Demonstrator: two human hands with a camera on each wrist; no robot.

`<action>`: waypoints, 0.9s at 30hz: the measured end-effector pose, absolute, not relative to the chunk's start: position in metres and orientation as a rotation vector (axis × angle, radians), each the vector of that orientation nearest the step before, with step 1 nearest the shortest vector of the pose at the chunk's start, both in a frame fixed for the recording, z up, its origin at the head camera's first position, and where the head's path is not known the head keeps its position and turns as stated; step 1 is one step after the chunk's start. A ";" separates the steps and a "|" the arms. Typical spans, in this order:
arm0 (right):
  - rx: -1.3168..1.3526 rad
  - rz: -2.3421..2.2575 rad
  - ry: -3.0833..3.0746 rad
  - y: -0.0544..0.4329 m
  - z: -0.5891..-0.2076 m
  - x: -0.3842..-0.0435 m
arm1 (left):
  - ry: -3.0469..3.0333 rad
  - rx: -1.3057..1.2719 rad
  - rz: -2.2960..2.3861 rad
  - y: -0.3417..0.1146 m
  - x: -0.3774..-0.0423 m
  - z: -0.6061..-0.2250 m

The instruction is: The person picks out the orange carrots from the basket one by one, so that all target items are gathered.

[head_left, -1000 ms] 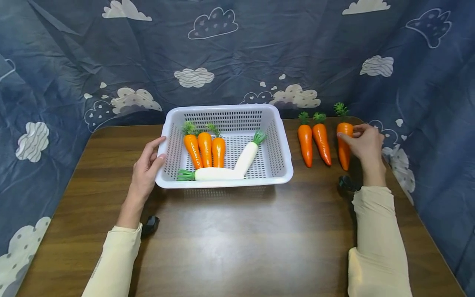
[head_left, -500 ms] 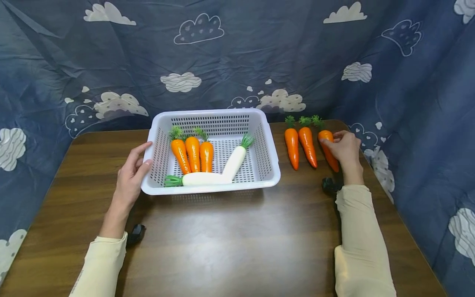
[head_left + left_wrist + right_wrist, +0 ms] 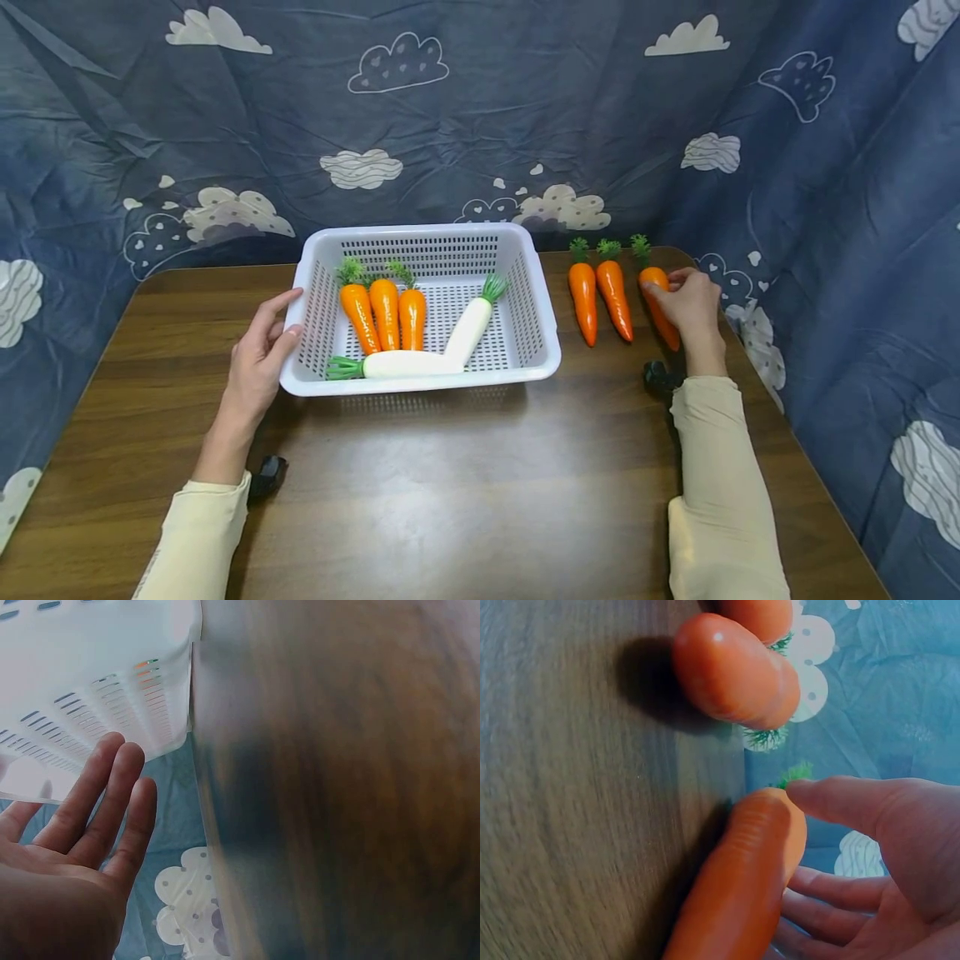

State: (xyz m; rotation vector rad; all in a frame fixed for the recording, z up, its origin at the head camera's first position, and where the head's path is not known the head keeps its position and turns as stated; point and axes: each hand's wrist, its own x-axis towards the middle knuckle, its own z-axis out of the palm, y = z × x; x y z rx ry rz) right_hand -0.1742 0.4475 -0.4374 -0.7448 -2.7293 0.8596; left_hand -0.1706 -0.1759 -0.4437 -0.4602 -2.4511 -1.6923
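Observation:
My left hand [image 3: 255, 367] touches the left side of a white plastic basket [image 3: 420, 383]. In the left wrist view its fingers [image 3: 124, 780] extend nearly straight beside the slotted wall. My right hand [image 3: 693, 308] pinches the thick upper part of an orange carrot [image 3: 656, 300], thumb on one side and fingers on the other. That carrot lies slanted on the table, leafy end toward the back. To its left lie two more carrots, the middle carrot [image 3: 615, 300] and the left carrot [image 3: 582, 304]. The right wrist view shows the held carrot [image 3: 739, 877] close up.
Inside the basket are three orange carrots [image 3: 384, 312] and two white radishes with green tops, one radish [image 3: 471, 329] slanted and the other radish [image 3: 405, 364] along the front. A dark curtain [image 3: 450, 125] with clouds hangs behind the wooden table [image 3: 450, 492].
The pinched carrot has tilted, its leafy end swinging left toward the other carrots, with my right hand. The whole head view has shifted; my left hand stays at the basket.

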 end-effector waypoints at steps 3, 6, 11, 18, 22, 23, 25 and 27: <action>-0.738 0.867 -2.737 0.447 -0.437 -0.176 | -2.454 -0.456 -1.695 -0.178 -0.171 -0.443; -0.734 0.869 -2.747 0.446 -0.437 -0.178 | -2.462 -0.443 -1.692 -0.179 -0.170 -0.442; -0.734 0.876 -2.736 0.442 -0.431 -0.181 | -2.464 -0.428 -1.692 -0.182 -0.170 -0.440; -0.678 0.847 -2.716 0.428 -0.417 -0.184 | -2.462 -0.424 -1.684 -0.185 -0.170 -0.440; -0.660 0.883 -2.710 0.420 -0.407 -0.180 | -2.471 -0.426 -1.679 -0.183 -0.171 -0.441; -0.659 0.891 -2.712 0.418 -0.404 -0.179 | -2.476 -0.425 -1.680 -0.182 -0.172 -0.442; -0.645 0.906 -2.711 0.414 -0.400 -0.178 | -2.484 -0.425 -1.682 -0.179 -0.172 -0.443; -0.601 0.903 -2.707 0.409 -0.396 -0.177 | -2.489 -0.421 -1.681 -0.177 -0.173 -0.445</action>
